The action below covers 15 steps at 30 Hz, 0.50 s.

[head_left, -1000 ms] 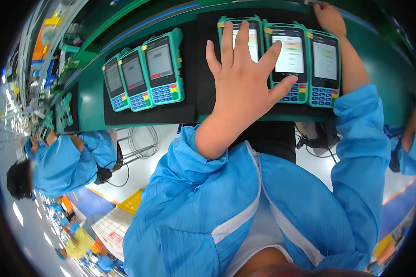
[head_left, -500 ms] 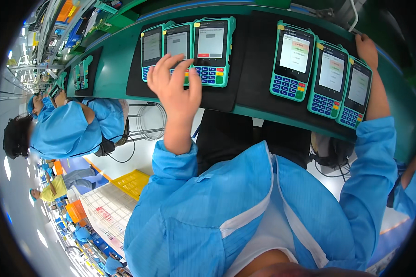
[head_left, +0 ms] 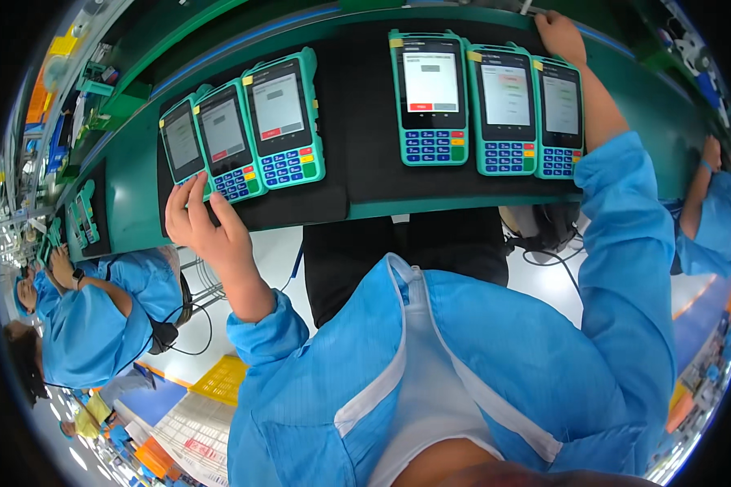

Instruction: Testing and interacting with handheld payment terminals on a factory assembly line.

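At the left, my left hand (head_left: 205, 221) is open, its fingers spread at the lower ends of the leftmost payment terminal (head_left: 182, 144) and the middle payment terminal (head_left: 223, 138). Whether a fingertip touches is unclear. A third payment terminal (head_left: 279, 114) lies to their right. All have teal cases, lit screens and keypads. My right hand (head_left: 560, 37) lies at the table's far side, beyond a right-hand group: a near-left terminal (head_left: 432, 93), a middle terminal (head_left: 504, 101) and a right terminal (head_left: 559, 114). Its fingers bend out of sight, and nothing shows in it.
Black mats (head_left: 369, 105) lie under both groups on the green table (head_left: 130, 199). A white rod or cable (head_left: 527, 6) is near my right hand. A person in blue (head_left: 97, 316) works at the left, another (head_left: 701, 215) at the right. A yellow crate (head_left: 221, 380) is below left.
The view has shifted, with the table's things now further left. My left hand has moved toward the leftmost terminal. The right group's first screen changed from a list to a red-button page.
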Each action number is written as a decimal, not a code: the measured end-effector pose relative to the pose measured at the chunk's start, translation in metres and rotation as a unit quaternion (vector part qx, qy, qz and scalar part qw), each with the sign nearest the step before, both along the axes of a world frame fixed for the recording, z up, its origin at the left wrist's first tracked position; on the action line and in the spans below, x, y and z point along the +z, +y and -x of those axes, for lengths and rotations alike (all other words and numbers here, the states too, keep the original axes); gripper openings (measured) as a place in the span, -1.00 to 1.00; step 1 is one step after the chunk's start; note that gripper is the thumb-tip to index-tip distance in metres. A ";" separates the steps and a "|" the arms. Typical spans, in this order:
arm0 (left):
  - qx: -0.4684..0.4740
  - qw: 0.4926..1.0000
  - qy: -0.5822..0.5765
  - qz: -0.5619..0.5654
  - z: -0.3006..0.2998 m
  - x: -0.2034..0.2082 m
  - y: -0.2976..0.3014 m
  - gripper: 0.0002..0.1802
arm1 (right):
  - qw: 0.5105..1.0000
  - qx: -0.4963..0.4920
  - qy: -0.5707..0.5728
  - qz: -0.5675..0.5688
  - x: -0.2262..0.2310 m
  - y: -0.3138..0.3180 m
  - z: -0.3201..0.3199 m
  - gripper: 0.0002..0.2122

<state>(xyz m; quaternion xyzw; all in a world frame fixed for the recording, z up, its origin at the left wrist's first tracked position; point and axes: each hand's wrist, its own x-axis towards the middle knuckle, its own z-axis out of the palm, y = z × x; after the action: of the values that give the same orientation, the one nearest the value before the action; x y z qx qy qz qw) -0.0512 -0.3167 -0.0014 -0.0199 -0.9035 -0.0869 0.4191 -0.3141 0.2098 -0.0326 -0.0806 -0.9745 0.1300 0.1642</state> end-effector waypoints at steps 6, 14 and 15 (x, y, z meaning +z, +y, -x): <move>0.004 1.000 0.002 -0.007 -0.004 -0.005 -0.013 -0.70 | 1.000 0.004 -0.021 0.008 -0.002 0.006 0.006 -0.52; 0.003 0.999 -0.005 -0.043 0.001 -0.007 -0.015 -0.67 | 0.998 -0.010 -0.060 0.010 -0.015 0.038 0.024 -0.52; 0.003 0.999 -0.003 -0.045 0.003 -0.007 -0.016 -0.67 | 0.998 -0.004 -0.059 0.012 -0.015 0.039 0.026 -0.52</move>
<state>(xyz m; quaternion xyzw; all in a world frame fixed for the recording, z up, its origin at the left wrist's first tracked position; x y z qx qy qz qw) -0.0538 -0.3326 -0.0085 0.0022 -0.9001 -0.1261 0.4170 -0.3396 0.2488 -0.0480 -0.0942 -0.9806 0.1355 0.1059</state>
